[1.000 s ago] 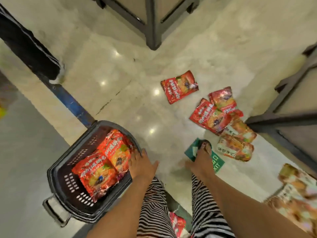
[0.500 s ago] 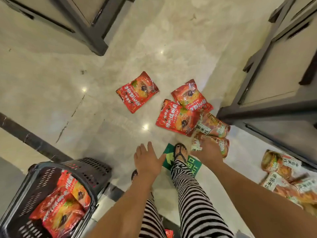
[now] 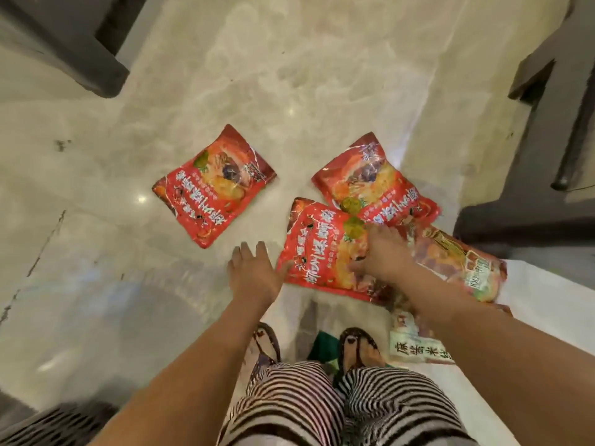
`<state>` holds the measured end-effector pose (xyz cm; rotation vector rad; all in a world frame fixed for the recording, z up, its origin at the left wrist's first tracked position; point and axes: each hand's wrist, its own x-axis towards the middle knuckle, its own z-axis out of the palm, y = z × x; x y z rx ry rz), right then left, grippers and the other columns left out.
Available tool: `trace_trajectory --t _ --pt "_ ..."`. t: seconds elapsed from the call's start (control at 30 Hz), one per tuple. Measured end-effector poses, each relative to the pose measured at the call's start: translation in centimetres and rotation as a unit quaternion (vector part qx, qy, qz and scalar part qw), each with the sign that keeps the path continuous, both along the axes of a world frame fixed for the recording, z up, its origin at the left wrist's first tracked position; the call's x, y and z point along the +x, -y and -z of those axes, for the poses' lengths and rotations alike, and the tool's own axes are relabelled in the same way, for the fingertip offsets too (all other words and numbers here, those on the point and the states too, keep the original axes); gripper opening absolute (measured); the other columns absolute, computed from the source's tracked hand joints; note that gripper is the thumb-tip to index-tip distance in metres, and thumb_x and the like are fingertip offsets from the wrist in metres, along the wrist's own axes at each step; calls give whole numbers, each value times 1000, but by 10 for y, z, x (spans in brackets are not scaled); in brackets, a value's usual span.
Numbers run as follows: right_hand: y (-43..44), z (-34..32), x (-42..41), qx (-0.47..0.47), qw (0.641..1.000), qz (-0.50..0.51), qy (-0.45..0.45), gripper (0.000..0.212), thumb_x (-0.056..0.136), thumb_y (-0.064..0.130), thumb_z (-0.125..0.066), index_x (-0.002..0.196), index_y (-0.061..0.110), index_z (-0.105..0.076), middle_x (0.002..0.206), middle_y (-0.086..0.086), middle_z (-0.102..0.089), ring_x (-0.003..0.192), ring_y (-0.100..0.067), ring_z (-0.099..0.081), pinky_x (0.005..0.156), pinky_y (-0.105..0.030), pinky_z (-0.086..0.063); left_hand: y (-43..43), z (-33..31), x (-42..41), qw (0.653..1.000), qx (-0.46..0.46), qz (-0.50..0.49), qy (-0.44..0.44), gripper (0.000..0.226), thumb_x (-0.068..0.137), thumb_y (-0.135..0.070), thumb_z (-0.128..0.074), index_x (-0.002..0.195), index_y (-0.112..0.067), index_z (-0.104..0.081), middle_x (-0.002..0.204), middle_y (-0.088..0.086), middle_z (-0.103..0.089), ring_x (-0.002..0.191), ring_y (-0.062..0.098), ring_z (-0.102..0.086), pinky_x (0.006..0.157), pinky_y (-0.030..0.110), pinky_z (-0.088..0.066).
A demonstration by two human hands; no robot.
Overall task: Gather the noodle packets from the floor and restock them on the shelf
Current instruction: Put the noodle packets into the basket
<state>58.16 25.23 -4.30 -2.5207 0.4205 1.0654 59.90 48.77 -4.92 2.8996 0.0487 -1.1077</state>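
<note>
Three red noodle packets lie on the pale floor: one apart at the left [image 3: 212, 185], one at the upper right [image 3: 376, 185], and a middle one [image 3: 318, 249] overlapping it. My right hand [image 3: 383, 255] rests on the right part of the middle packet, fingers spread over it. My left hand [image 3: 254, 275] hovers with straight fingers just left of that packet's edge and holds nothing. An orange and pale packet [image 3: 463, 265] lies to the right, partly under my right forearm. Another packet with a white label [image 3: 415, 346] lies by my right foot.
Dark shelf bases stand at the top left [image 3: 80, 43] and along the right [image 3: 547, 123]. A blurred dark basket rim [image 3: 48, 426] shows in the bottom left corner. My sandalled feet stand on a green floor sticker [image 3: 325, 346], below striped trousers.
The view has closed in on the packets and the basket has slid to the bottom left corner. My right hand moved from the pale packet onto the middle red one; my left hand reached forward.
</note>
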Motion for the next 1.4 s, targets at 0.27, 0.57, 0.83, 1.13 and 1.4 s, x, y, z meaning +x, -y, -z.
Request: trace_trajectory --t 0.27,0.57,0.83,1.13,1.4 --pt "15 136 66 47 996 -63 48 98 58 57 -87 134 14 -42 125 -6 -55 105 -20 -50 86 -30 -43 -13 158 52 983 -104 -42 146 79 91 -67 -46 145 -8 -45 149 17 -45 138 32 -39 113 40 -29" --pt "10 146 72 30 995 -66 62 89 53 63 -86 119 14 -52 112 -2 -59 94 -20 -54 77 -31 -44 -2 167 79 876 -275 -381 111 87 85 -69 -56 125 9 -56 128 28 -56 117 40 -55 100 49 -42" --pt "6 145 71 42 997 -44 46 94 59 60 -84 131 12 -48 123 -4 -57 95 -16 -48 80 -29 -41 -14 156 121 462 -500 -732 20 36 91 -39 -69 117 -39 -44 107 1 -48 95 14 -54 80 9 -43" --pt "7 148 70 33 998 -41 43 89 59 61 -83 127 15 -50 116 -1 -59 93 -16 -50 75 -27 -40 -18 155 156 288 -543 -787 42 80 82 -54 -73 147 -23 -38 149 -2 -42 134 23 -43 113 36 -37" --pt "7 152 67 35 998 -26 42 106 59 63 -82 143 14 -40 132 -3 -56 115 -23 -55 86 -27 -44 -32 164 177 232 -496 -828 118 68 85 -26 -78 142 -6 -46 125 6 -51 121 23 -53 104 34 -43"
